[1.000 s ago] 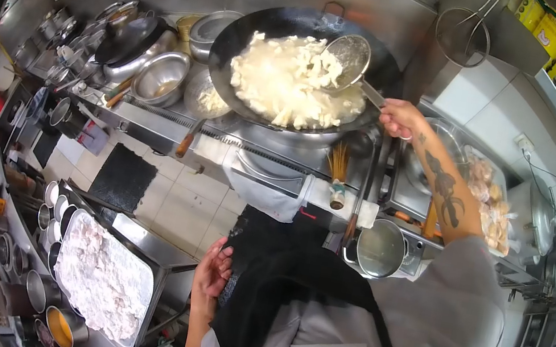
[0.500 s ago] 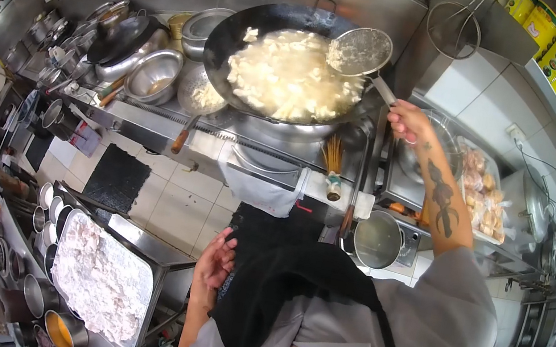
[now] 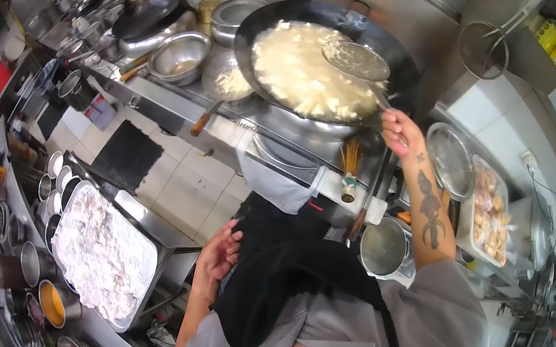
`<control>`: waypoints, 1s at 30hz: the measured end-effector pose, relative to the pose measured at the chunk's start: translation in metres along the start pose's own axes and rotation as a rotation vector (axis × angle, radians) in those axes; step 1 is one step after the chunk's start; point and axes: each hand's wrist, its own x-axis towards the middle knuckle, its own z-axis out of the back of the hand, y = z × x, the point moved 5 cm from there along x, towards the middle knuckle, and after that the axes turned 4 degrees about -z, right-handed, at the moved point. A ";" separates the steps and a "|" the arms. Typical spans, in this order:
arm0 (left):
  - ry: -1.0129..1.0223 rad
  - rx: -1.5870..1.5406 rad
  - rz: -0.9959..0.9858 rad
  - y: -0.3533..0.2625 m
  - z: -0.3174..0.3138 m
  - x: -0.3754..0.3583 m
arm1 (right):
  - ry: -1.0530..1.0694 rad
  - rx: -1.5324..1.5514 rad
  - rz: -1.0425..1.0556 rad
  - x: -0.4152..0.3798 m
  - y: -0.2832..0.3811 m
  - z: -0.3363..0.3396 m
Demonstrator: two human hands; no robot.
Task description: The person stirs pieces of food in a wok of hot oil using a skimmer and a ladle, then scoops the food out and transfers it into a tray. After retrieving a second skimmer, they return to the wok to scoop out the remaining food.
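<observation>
My right hand (image 3: 402,133) is closed around the handle of a wire-mesh skimmer (image 3: 356,61). The skimmer's round head is over the large black wok (image 3: 403,61), at the right part of its contents. Pale, cream-coloured pieces (image 3: 289,65) crowd the bubbling oil in the wok. Down by the black apron (image 3: 310,267), my left hand (image 3: 219,252) hangs with loosely bent fingers and holds nothing. A second skimmer (image 3: 230,83) with pale crumbs in it lies left of the wok, its wooden handle over the stove's front edge.
A tray of white-floured pieces (image 3: 154,256) stands at lower left. Steel bowls (image 3: 179,58) sit left of the wok. A bamboo brush (image 3: 350,171), a pot (image 3: 383,248) and a tray of browned pieces (image 3: 489,209) are at right. A strainer (image 3: 482,50) hangs above.
The view has shifted, so the surroundings sit further right. The skimmer has tilted flatter over the wok, with my right hand still on its handle. My left hand stays about the same.
</observation>
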 end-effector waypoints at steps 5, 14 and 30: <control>-0.033 -0.026 -0.052 -0.005 0.006 -0.014 | 0.240 -0.040 -0.100 0.064 -0.032 -0.062; -0.176 -0.063 -0.153 -0.021 0.036 -0.041 | -0.039 -0.415 0.175 0.160 -0.138 -0.202; -0.325 -0.065 -0.279 -0.039 0.060 -0.090 | -0.433 -1.743 0.400 0.270 -0.251 -0.101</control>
